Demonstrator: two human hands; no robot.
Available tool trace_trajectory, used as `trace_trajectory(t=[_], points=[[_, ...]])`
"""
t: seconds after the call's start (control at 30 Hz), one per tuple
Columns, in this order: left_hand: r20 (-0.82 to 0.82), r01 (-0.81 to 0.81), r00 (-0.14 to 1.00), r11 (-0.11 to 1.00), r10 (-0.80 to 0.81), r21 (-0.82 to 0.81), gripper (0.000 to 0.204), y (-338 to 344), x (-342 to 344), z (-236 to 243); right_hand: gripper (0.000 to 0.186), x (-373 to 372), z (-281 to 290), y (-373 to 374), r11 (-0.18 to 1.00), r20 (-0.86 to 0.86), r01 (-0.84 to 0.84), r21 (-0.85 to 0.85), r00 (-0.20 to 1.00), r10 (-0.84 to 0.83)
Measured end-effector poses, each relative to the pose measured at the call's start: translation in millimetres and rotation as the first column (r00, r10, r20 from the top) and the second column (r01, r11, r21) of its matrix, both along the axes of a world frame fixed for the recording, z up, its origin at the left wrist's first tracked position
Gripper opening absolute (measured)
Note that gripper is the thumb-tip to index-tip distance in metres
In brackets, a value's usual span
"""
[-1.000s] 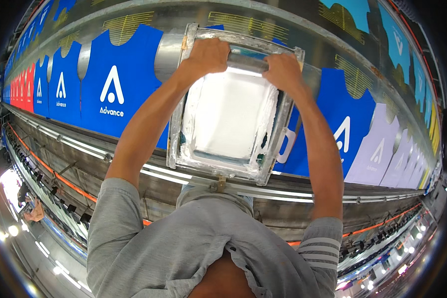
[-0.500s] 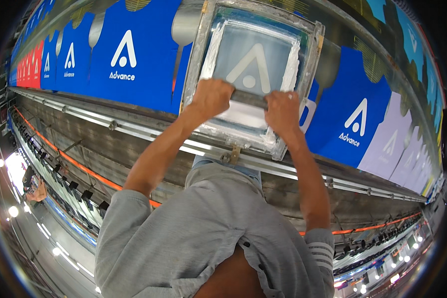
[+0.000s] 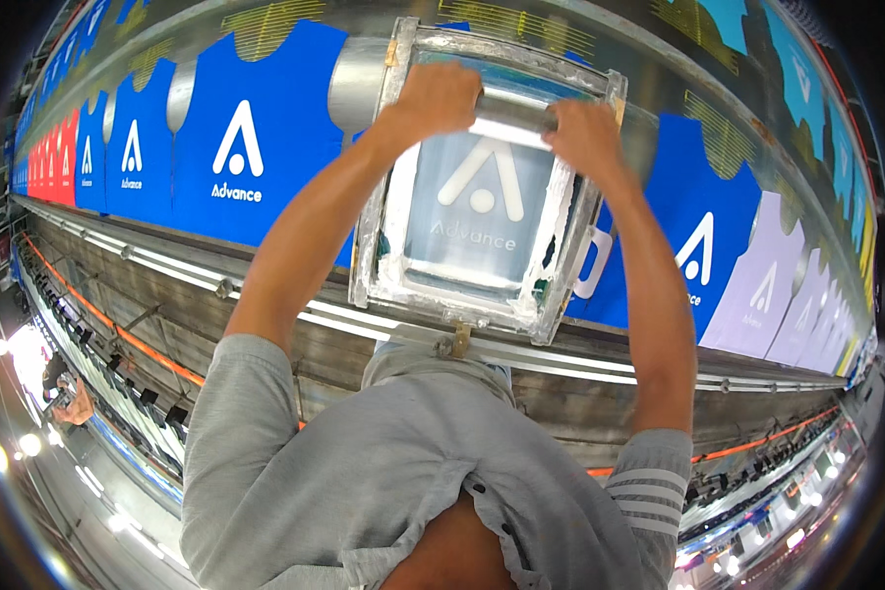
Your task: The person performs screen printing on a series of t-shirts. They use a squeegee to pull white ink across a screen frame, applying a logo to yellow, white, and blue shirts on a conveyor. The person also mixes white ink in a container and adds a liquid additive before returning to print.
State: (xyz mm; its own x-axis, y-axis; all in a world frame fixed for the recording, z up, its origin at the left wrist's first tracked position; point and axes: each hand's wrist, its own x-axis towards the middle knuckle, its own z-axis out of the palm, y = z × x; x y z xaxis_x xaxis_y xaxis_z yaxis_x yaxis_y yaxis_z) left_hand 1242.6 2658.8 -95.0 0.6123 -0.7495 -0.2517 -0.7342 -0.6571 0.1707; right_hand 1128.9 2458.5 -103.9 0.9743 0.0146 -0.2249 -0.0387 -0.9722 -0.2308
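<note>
My left hand (image 3: 438,98) and my right hand (image 3: 585,136) are closed round the two ends of a squeegee (image 3: 514,113). It lies across the far end of a screen printing frame (image 3: 570,261), inside the rim. A band of white ink (image 3: 509,132) runs along the squeegee's near side, and more white ink is smeared down the mesh's sides. On the mesh (image 3: 482,251) a pale logo shape shows. The frame rests over a blue fabric piece, mostly hidden beneath it. My fingers hide the squeegee's ends.
Blue cut shirt panels (image 3: 295,118) with white prints lie to the left, red ones beyond. To the right are another blue panel (image 3: 649,265) and lilac panels (image 3: 757,305). A metal rail (image 3: 364,329) runs along the table's near edge, meeting a bracket (image 3: 459,339) at the frame.
Both hands have pushed the squeegee away from me, from the frame's near end to its far end. The lower mesh and its whole logo shape are now uncovered.
</note>
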Motion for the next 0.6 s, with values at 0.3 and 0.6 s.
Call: trace_trajectory(t=[0.3, 0.6], points=[[-0.059, -0.004, 0.998, 1.000, 0.005, 0.019, 0.018, 10, -18, -14, 0.026, -13, -15, 9, 0.999, 0.016, -0.023, 0.034, 1.000, 0.023], [-0.126, -0.067, 0.991, 0.979, 0.043, -0.192, 0.025, 114, -191, -27, 0.028, -191, -23, 108, 0.996, 0.103, -0.044, 0.075, 0.994, 0.037]])
